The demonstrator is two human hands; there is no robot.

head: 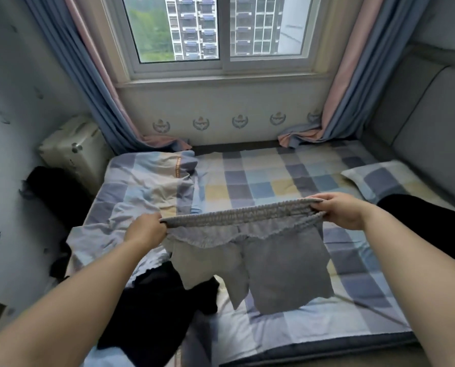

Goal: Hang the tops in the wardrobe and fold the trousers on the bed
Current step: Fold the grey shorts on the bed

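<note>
Both forearms reach in; shorts (250,250) are held taut by the waistband above the bed (287,181) near edge, left hand (145,229) and right hand (342,210) pinching. Legs may be snagged on dark clothes (154,300) beneath.

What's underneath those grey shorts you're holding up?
Below the hanging grey shorts lie the checked bed sheet and, toward the left, a pile of black clothing. The left hand and right hand stretch the waistband. What lies directly behind the legs is covered.
</note>
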